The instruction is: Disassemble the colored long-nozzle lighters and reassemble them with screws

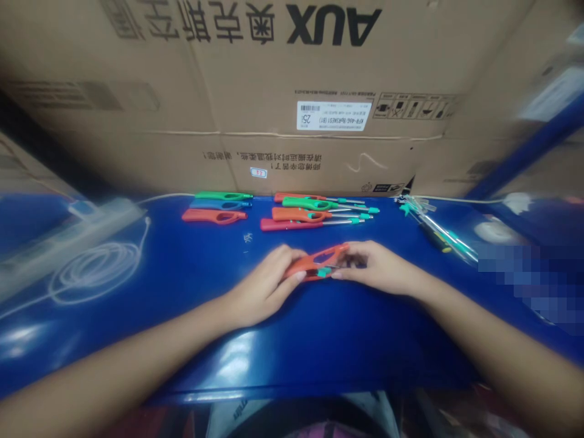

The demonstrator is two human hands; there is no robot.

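Both hands hold an orange utility lighter handle (311,263) over the middle of the blue table. My left hand (262,286) closes around its rear end, thumb along the near side. With fingers and thumb, my right hand (376,264) pinches the front end, past the oval finger loop. A teal trigger piece (324,272) shows in the handle between the two thumbs. No metal tube can be made out on this handle. Behind the hands lie several lighters with metal tubes, among them a red one (292,224) and a green one (308,203).
Three handles without tubes, green (223,196), blue (216,205) and red (212,216), lie at back left. Metal tubes with teal parts (440,231) lie at right. A white cable (98,274) and power strip (82,237) are at left. A cardboard panel (182,109) stands behind.
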